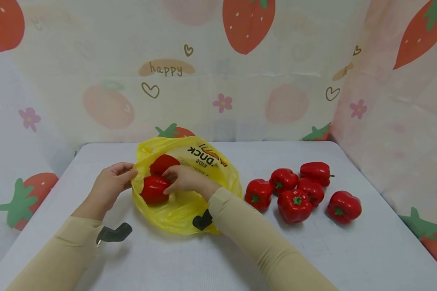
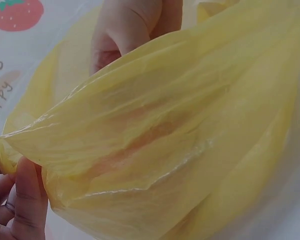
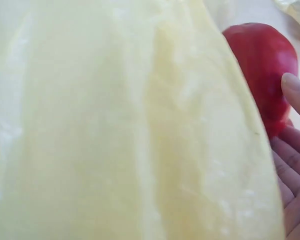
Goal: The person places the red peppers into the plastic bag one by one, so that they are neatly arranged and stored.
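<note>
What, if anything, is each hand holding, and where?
The left hand pinches the yellow bag by its rim; the right hand touches a red pepper inside; whether it grips cannot be told.

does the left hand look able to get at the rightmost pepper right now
Probably not: the left hand pinches the bag, and the bag and right arm lie between it and that pepper.

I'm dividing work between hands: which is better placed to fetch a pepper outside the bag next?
Probably the right hand, nearer the loose red bell peppers, though it touches a red bell pepper inside the yellow plastic bag. The left hand, farther off, pinches the bag's rim.
</note>
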The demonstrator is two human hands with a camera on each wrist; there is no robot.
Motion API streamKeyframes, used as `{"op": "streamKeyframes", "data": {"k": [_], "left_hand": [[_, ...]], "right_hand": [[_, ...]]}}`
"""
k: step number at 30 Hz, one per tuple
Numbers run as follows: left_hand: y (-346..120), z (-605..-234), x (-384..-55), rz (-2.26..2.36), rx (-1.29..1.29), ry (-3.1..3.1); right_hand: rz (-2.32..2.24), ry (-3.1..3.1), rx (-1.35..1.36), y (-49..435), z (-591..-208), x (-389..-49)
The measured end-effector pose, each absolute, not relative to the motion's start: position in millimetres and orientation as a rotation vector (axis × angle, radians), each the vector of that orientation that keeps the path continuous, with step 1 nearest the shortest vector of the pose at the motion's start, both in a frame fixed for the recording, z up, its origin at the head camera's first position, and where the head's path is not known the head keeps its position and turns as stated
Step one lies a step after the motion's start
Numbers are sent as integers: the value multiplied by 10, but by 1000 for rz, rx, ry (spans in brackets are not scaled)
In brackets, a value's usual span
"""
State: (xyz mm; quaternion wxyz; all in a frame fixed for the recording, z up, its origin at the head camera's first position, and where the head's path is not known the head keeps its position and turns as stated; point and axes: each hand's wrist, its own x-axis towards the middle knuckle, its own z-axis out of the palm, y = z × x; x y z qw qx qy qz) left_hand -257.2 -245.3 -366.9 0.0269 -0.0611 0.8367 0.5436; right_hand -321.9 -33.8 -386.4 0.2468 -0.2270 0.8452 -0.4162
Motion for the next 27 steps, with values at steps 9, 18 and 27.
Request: {"op": "streamKeyframes", "data": {"k": [9, 18, 27], "left_hand": [[-2460, -3662, -2558, 1670, -206, 2584], [-2461, -3651, -2546, 1673, -204, 2588], [-2459, -3639, -2536, 1677, -216, 2582]], "right_hand": [[-1198, 2240, -686, -251, -3789, -3259], [-1182, 2169, -832, -45, -3521, -3128], [-1143, 2221, -962, 369, -3216, -2960]]}}
